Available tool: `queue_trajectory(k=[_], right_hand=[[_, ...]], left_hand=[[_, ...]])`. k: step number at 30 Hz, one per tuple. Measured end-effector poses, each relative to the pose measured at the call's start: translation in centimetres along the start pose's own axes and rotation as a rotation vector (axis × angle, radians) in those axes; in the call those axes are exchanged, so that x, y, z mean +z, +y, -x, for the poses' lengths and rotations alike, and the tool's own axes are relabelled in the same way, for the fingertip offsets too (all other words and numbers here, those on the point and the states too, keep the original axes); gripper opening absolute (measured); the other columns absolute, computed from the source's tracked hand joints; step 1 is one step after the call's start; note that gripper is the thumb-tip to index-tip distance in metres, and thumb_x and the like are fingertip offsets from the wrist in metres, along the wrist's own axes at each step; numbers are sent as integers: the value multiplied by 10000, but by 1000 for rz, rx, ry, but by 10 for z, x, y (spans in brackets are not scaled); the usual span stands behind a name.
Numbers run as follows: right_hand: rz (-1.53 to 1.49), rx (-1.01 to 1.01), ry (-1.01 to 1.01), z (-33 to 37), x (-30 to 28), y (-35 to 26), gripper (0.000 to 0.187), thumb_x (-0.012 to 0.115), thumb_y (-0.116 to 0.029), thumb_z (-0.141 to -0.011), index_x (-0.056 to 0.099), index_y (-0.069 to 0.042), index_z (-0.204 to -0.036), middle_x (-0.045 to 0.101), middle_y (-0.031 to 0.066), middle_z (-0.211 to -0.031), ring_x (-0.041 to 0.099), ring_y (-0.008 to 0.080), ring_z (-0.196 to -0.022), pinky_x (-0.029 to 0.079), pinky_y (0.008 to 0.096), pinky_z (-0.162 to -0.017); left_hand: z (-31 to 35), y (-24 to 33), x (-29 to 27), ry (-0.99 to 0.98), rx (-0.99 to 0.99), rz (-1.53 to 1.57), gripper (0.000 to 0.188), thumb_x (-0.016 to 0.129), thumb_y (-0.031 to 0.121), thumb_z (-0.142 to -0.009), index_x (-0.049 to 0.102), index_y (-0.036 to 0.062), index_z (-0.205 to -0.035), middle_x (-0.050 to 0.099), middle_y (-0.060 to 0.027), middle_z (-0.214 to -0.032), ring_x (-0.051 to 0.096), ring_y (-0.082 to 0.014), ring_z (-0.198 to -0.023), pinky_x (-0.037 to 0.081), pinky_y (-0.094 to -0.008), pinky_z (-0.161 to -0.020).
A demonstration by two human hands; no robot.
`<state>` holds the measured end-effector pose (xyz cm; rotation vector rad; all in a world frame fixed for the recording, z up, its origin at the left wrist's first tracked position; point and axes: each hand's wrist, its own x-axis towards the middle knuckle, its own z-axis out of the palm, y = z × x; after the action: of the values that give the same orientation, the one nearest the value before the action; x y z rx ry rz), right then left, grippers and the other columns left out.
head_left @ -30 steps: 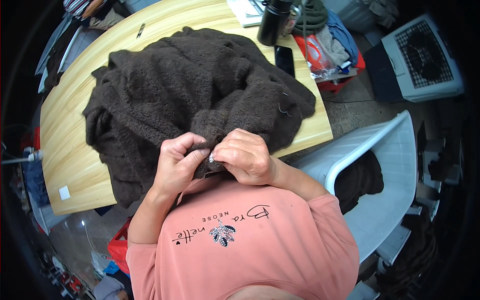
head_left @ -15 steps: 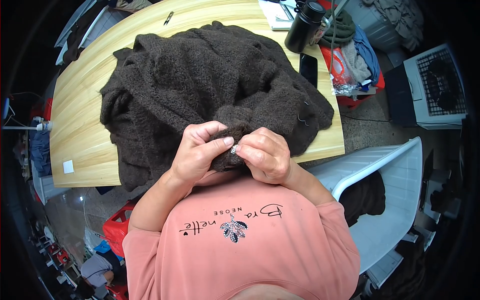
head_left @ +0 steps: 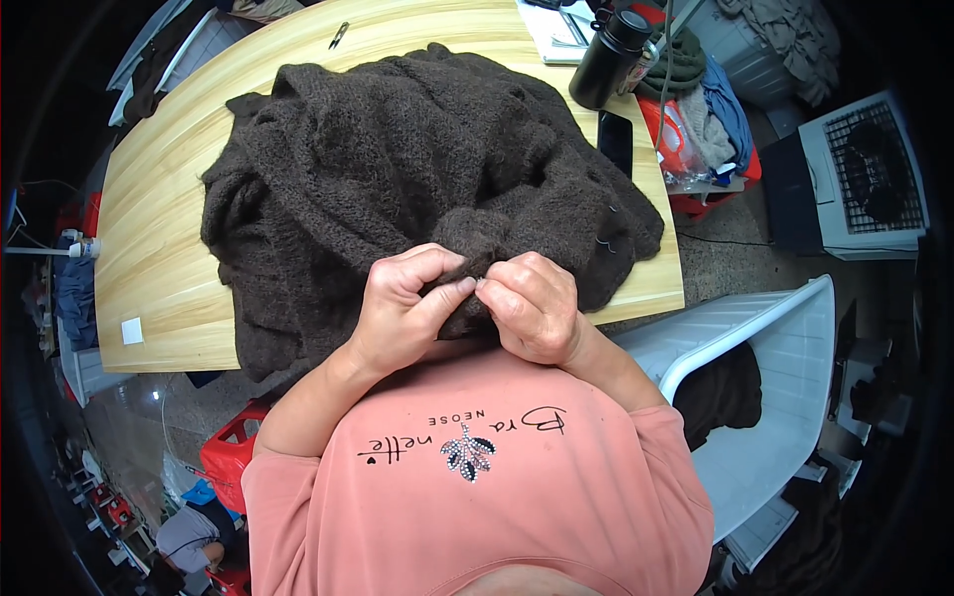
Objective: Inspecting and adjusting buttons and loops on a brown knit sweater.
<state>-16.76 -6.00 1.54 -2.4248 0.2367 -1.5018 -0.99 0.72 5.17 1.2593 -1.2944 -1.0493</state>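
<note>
A large dark brown knitted garment (head_left: pixel 397 149) lies heaped over the table, its near part drawn up in front of my chest. My left hand (head_left: pixel 402 306) is closed on a fold of the knit, thumb pressed against the fingers. Right beside it, my right hand (head_left: pixel 532 308) pinches at the same fold, and the two sets of fingertips nearly meet. Whether anything small sits between the right fingertips cannot be made out. Short pale thread ends (head_left: pixel 602 241) show on the garment's right side.
The wooden table (head_left: pixel 149 258) also bears small thread snips (head_left: pixel 339 36), a white paper square (head_left: pixel 132 331), a black bottle (head_left: pixel 608 62), a phone (head_left: pixel 615 142) and papers (head_left: pixel 542 30). At right stands a pale bin (head_left: pixel 785 377) with dark cloth. A red stool (head_left: pixel 231 447) is at lower left.
My fingertips have come closer together on the fold. A small shiny pale bit that showed between them earlier is now mostly hidden. The view has shifted slightly.
</note>
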Motion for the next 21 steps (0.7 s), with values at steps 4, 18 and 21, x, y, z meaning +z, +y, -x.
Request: queue_trajectory(k=[4,18,21], right_hand=[[-144,189,-22,-4,-1,-1,325,635,109,-570,567,6,-871,596,161,-895,585,257,-682,497,315,-583],[-425,448,-194,-7,-8,1,184,610,79,-649,603,19,-823,561,108,-661,566,231,-567,423,300,-506],[-501,510,-190,-5,-10,0,180,606,84,-646,602,17,-813,557,107,-648,556,229,-548,413,299,-491]], left_hand=[[2,-1,-1,36,159,-173,147,639,-57,-711,625,-41,-857,631,-126,-775,622,-206,-676,484,-267,-617],[9,-5,5,187,584,-503,232,632,-141,-604,626,-15,-799,603,-116,-695,606,-216,-597,488,-269,-499],[9,-4,6,176,587,-505,234,632,-142,-601,626,-14,-797,605,-118,-698,609,-218,-600,489,-271,-501]])
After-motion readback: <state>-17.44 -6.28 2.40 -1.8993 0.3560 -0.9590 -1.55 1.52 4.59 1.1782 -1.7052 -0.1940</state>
